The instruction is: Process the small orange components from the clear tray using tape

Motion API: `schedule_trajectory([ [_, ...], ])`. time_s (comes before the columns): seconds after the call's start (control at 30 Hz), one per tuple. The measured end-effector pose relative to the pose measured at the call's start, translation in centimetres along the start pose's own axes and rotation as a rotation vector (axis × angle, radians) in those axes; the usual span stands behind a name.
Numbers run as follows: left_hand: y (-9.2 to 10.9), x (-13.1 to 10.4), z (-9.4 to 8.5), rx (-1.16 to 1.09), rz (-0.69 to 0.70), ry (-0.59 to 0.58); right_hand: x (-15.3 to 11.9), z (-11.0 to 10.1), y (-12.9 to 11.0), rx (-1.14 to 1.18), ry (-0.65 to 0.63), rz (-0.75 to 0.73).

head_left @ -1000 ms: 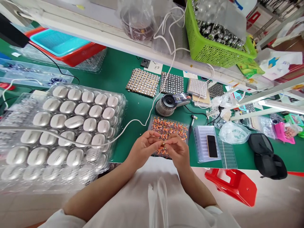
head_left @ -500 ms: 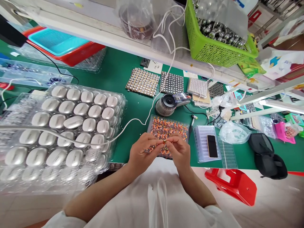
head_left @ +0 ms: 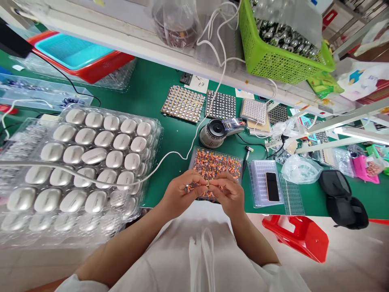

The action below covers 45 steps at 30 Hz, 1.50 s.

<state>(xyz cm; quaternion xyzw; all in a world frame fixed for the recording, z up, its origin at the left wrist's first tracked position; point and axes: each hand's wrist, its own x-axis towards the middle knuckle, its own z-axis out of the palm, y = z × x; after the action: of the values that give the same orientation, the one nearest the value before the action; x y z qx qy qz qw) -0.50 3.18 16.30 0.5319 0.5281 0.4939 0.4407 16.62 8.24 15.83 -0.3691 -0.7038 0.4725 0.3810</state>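
Above the near edge of the tray of small orange parts (head_left: 212, 162), my two hands meet fingertip to fingertip. My left hand (head_left: 184, 192) and my right hand (head_left: 227, 192) both pinch one tiny yellowish part (head_left: 208, 184), too small to name further. A second small piece, with a silvery end and some orange, shows by the curled fingers of my left hand. Behind the tray stands a round grey tape dispenser (head_left: 212, 133) with a black top.
Left lies a stack of clear trays with pearly oval cases (head_left: 94, 156), crossed by a white cable (head_left: 170, 154). To the right are a phone (head_left: 272, 186) on plastic trays, a small hammer-like tool (head_left: 246, 158) and a black case (head_left: 337, 190). A green basket (head_left: 273, 67) sits on the overhead shelf.
My fingertips have shifted slightly on the tiny part, which now shows more clearly between them. The piece by my left fingers has come into clearer view. The camera view has shifted a little.
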Motion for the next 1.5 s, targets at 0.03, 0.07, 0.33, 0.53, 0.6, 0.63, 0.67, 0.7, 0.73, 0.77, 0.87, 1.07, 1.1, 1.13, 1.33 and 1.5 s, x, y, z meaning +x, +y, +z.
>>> schedule_trajectory([
  [0.03, 0.0, 0.0, -0.1, 0.0, -0.008, -0.041, 0.0, -0.1, 0.0, 0.004, -0.018, 0.001],
  [0.07, 0.1, 0.1, -0.2, -0.007, -0.015, -0.078, 0.1, -0.2, 0.1, 0.012, -0.037, 0.003],
  [0.33, -1.6, 0.0, -0.6, -0.439, -0.412, -0.393, -1.6, -0.4, 2.6, 0.212, -0.234, 0.22],
  [0.53, -7.3, -1.7, 1.4, -0.544, -0.648, -0.212, -3.4, 0.8, 5.6, 0.166, -0.308, 0.317],
  [0.6, -9.7, -1.8, 1.9, -0.38, -0.615, -0.097, -3.5, 1.3, 6.9, 0.104, -0.305, 0.363],
  [0.63, -10.9, -1.7, 2.0, -0.236, -0.586, -0.056, -3.4, 1.6, 7.8, 0.05, -0.311, 0.401],
  [0.67, -12.0, -1.4, 2.0, -0.057, -0.55, -0.014, -3.2, 1.8, 8.7, -0.016, -0.313, 0.443],
  [0.7, -13.0, -1.0, 2.0, 0.133, -0.513, 0.022, -2.9, 2.1, 9.6, -0.084, -0.312, 0.485],
  [0.73, -14.0, -0.5, 1.9, 0.213, -0.506, 0.042, -2.6, 2.3, 10.6, -0.147, -0.303, 0.522],
  [0.77, -14.8, 0.2, 1.8, 0.267, -0.5, 0.055, -2.2, 2.6, 11.6, -0.2, -0.287, 0.548],
  [0.87, -16.8, 2.0, 1.7, 0.384, -0.479, 0.065, -0.6, 3.3, 14.1, -0.287, -0.237, 0.573],
  [1.07, -18.7, 3.9, 2.5, 0.516, -0.494, 0.04, 2.3, 4.5, 16.8, -0.414, -0.213, 0.617],
  [1.1, -18.8, 4.0, 2.6, 0.521, -0.5, 0.041, 2.7, 4.7, 16.9, -0.431, -0.218, 0.625],
  [1.13, -18.9, 4.1, 2.7, 0.521, -0.507, 0.044, 3.0, 4.8, 17.1, -0.446, -0.225, 0.633],
  [1.33, -18.7, 4.1, 2.0, 0.409, -0.559, 0.096, 4.5, 5.3, 17.2, -0.519, -0.257, 0.658],
  [1.5, -17.4, 2.9, 0.5, 0.17, -0.573, 0.163, 5.1, 5.9, 16.7, -0.551, -0.266, 0.653],
])
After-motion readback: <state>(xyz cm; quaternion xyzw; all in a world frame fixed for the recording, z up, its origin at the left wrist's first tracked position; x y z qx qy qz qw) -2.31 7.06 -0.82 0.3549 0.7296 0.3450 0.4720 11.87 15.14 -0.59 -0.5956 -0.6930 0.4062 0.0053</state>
